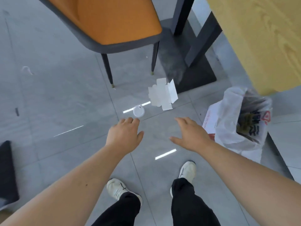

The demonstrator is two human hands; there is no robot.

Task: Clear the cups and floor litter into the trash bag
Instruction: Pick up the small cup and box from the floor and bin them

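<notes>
We see the white printed plastic trash bag [234, 128] gaping at three o'clock, the flattened white cardboard box [162, 95] at twelve, and the small clear plastic lid [139, 111] at eleven, both light: pinch edges. Our left hand [125, 136] and right hand [190, 136] hover spread, empty.

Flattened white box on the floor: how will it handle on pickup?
The box looks like thin unfolded card, so probably light and floppy. One flap stands up, likely the easiest pinch point. Lying mostly flat on smooth tile, it may slide rather than lift.
</notes>
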